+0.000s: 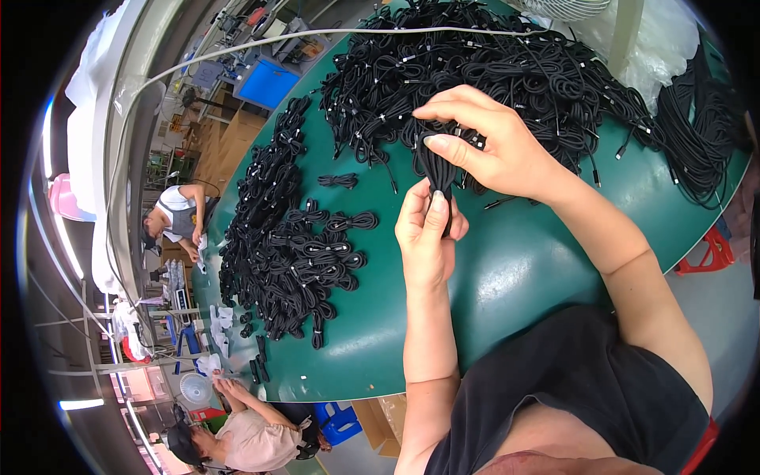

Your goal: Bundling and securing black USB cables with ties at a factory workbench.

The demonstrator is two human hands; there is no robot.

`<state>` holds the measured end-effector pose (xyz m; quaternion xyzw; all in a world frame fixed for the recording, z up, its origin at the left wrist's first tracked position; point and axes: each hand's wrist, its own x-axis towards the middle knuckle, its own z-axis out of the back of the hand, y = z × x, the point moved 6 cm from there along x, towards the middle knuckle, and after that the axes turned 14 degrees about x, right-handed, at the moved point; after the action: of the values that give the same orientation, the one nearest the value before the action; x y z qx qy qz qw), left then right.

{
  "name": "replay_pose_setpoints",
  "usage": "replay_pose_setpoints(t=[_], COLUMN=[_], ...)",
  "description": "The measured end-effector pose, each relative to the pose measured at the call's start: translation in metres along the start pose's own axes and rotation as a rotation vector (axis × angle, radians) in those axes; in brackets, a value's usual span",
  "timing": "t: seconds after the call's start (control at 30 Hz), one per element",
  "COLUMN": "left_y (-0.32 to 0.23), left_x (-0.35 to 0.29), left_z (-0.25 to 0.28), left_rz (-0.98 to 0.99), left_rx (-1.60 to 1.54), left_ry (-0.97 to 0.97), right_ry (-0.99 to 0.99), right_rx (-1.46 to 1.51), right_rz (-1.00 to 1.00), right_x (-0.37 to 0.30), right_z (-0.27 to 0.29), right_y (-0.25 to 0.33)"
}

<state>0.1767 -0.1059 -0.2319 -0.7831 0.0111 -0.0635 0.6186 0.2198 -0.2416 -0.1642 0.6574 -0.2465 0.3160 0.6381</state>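
A looped bundle of black cable (437,168) is held upright over the green table. My left hand (427,229) is closed round its lower part, thumb pressed on the front. At the top of the bundle is my right hand (487,142), its thumb against the loop and its fingers curved over and beyond it; part of the grip is hidden. Behind my hands spreads a large heap of black cables (507,71) with small metal plugs. To the left lies a pile of tied cable bundles (293,261), and one single bundle (338,181) rests apart from it.
The green table (507,277) curves round in front of me. Long straight cables (697,134) hang together at the far right, near clear plastic bags (665,55). Two people work at the table's left side. A white cord (332,32) crosses above, and a red stool (704,255) stands at right.
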Motion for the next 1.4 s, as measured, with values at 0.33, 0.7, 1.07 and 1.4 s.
replay_pose_setpoints(t=[0.33,0.7,1.07,1.4], left_y=[0.013,0.002,0.007,0.013], left_x=[-0.011,-0.001,-0.002,-0.011], left_z=[-0.034,-0.01,-0.01,-0.021], left_rz=[0.216,0.135,0.181,0.322], left_rx=[-0.181,-0.18,-0.325,-0.651], left_ry=[0.259,0.049,0.069,0.258], right_ry=[-0.03,0.07,0.185,0.196], right_rx=[0.132,0.066,0.165,0.165], right_rz=[-0.386,-0.279,-0.317,0.008], right_x=[-0.009,-0.002,-0.008,-0.002], right_z=[-0.001,0.002,-0.011,-0.02], right_y=[-0.013,-0.008,-0.01,-0.001])
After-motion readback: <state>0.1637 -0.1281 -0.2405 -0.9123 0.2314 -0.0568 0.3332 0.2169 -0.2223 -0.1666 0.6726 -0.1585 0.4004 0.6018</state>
